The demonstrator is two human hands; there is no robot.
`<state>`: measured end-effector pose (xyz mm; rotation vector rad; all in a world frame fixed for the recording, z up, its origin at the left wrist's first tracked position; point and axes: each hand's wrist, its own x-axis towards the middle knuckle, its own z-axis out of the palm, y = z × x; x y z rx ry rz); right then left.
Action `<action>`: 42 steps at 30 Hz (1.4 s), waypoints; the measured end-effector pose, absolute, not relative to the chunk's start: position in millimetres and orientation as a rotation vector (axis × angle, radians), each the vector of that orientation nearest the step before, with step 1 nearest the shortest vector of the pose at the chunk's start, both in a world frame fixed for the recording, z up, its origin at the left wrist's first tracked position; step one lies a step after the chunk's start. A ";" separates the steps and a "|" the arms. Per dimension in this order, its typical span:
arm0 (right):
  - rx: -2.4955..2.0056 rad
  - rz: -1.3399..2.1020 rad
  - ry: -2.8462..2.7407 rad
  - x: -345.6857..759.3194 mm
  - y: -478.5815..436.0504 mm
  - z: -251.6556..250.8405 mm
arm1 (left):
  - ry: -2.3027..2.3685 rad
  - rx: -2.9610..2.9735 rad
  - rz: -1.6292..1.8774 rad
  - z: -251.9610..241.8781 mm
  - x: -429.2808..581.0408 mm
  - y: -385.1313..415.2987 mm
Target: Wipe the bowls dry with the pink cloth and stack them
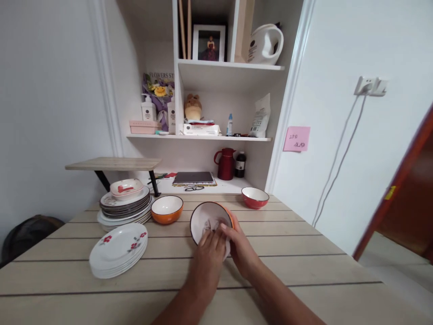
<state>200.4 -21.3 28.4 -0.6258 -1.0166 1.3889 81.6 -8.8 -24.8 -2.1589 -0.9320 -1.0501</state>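
Observation:
A bowl [199, 219] with a white inside, a dark rim and an orange outside is tilted toward me above the middle of the table. My right hand [241, 250] grips it by its right side, thumb over the rim. Inside the bowl, my left hand [211, 253] presses a crumpled whitish cloth [210, 224] against the wall, its fingers bunched over it. Part of the cloth hangs out below the rim between my hands. Another orange bowl [167, 210] stands upright to the left, and a red bowl [255, 197] stands farther back at the right.
On the left are a stack of flowered white plates [118, 250] and a taller pile of plates [125, 207] topped by a small square dish [126, 188]. A raised wooden stand [113, 164] sits behind them. At the back, a shelf unit holds a laptop [192, 178] and a red jug [226, 164].

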 end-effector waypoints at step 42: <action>-1.016 1.235 -1.187 251.9 -4.5 39.3 | -0.975 -2.335 -0.861 -8.3 69.8 -8.4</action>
